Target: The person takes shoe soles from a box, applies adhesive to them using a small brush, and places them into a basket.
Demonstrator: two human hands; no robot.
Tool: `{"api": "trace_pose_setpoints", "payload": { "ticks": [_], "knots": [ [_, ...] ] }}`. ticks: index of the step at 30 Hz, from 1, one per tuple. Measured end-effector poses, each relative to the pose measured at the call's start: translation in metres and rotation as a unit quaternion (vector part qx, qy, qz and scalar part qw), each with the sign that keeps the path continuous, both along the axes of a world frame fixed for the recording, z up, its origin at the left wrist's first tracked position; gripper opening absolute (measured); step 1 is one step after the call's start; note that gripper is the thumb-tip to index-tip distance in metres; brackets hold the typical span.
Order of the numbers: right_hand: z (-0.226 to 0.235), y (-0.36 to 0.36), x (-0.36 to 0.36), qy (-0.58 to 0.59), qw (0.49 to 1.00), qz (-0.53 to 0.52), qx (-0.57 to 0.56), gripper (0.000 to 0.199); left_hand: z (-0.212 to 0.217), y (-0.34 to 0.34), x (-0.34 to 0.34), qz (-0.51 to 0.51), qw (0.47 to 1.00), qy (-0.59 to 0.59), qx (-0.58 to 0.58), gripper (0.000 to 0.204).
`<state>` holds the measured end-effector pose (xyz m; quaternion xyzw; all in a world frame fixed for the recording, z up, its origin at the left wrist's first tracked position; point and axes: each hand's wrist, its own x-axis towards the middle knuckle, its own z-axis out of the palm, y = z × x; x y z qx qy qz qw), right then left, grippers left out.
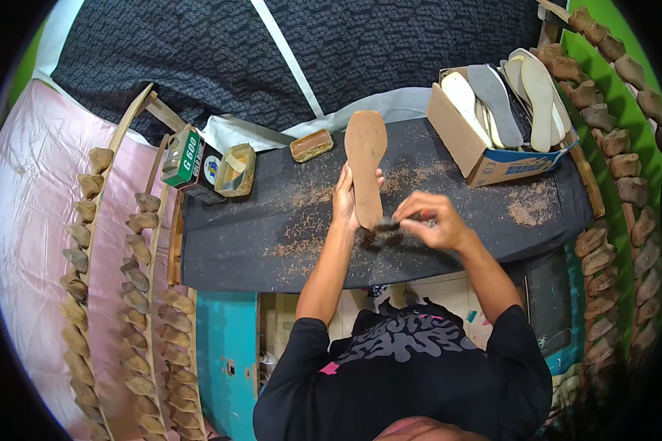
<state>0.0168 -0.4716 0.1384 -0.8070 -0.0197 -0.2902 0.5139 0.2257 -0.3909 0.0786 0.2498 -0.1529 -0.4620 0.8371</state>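
My left hand is closed round the narrow part of a tan shoe insole. The broad end points away from me and the narrow heel end toward me. At the heel end, my right hand pinches a small dark thing, smeared by motion, so its kind cannot be told. A bit of red shows between those fingers. Brown shavings lie scattered under and around both hands on the dark cloth of the table.
At the back right stands a cardboard box full of insoles. At the back left are a green and black tin, an open yellowish container and a small brown-filled tray. Racks of wooden shoe lasts flank both sides.
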Motion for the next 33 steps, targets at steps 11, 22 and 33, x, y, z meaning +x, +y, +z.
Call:
{"api": "trace_pose_setpoints", "payload": {
  "ticks": [11,22,33],
  "knots": [
    [-0.028,0.005,0.006,-0.132,0.982,-0.074,-0.11,0.015,-0.007,-0.009,-0.006,0.039,0.999,0.005,-0.019,0.035],
    [-0.03,0.011,0.042,-0.139,0.986,-0.084,-0.04,0.013,-0.009,0.018,0.01,0.121,0.992,-0.003,-0.018,0.041],
    [-0.028,0.065,0.124,-0.164,0.982,0.0,-0.097,0.018,-0.014,0.071,0.088,0.213,0.975,0.031,-0.049,0.037]
  ]
}}
